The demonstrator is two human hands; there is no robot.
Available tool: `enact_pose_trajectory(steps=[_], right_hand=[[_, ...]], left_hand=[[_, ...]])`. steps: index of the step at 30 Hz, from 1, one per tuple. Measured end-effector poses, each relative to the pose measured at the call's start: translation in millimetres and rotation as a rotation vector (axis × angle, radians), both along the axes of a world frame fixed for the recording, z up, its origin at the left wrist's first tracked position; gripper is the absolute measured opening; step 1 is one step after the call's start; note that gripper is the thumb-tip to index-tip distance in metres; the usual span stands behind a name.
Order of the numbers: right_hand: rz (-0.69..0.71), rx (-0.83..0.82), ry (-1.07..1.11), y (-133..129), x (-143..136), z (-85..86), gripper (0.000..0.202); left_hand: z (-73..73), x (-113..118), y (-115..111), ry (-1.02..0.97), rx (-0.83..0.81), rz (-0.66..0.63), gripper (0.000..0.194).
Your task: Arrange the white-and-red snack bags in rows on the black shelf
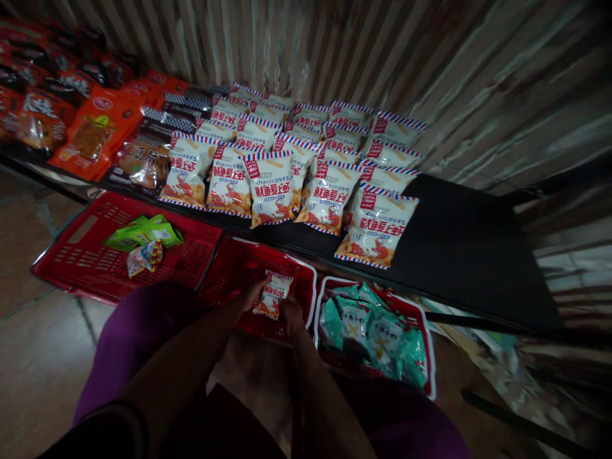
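Note:
Between my two hands is a small bag of chips [273, 296], white and orange with a striped top edge, over the middle red basket [282, 255]. My left hand [251, 294] grips its left side, and my right hand [292, 312] grips its right side. The fingers are partly hidden and dim. Bags of the same print, such as the front chip bag [272, 191], stand in several rows on the black shelf [459, 236] just beyond the baskets.
At the left, a red basket [90, 255] holds green packets [148, 233] and a small colourful packet [143, 258]. The right basket [430, 357] is full of teal bags [382, 331]. Orange packs [95, 131] and dark packs [148, 150] line the shelf's left part. A pleated curtain [287, 44] hangs behind.

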State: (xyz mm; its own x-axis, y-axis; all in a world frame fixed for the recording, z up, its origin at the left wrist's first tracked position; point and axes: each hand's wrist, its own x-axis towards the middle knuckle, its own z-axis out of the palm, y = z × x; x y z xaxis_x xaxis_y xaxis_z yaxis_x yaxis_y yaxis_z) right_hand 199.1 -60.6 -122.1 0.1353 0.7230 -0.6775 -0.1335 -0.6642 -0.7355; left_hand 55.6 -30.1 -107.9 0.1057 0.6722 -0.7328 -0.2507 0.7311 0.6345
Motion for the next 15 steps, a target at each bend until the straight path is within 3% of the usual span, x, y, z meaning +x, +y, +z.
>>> enact_pose_trajectory(steps=[8, 15], right_hand=[[0.069, 0.098, 0.147, -13.2, 13.1, 89.7, 0.036], [0.031, 0.25, 0.201, -8.0, 24.9, 183.5, 0.038]], left_hand=[[65.1, -1.9, -3.2, 0.0, 0.107, 0.008, 0.038], [146.6, 15.9, 3.2, -0.09, 0.388, 0.006, 0.038]])
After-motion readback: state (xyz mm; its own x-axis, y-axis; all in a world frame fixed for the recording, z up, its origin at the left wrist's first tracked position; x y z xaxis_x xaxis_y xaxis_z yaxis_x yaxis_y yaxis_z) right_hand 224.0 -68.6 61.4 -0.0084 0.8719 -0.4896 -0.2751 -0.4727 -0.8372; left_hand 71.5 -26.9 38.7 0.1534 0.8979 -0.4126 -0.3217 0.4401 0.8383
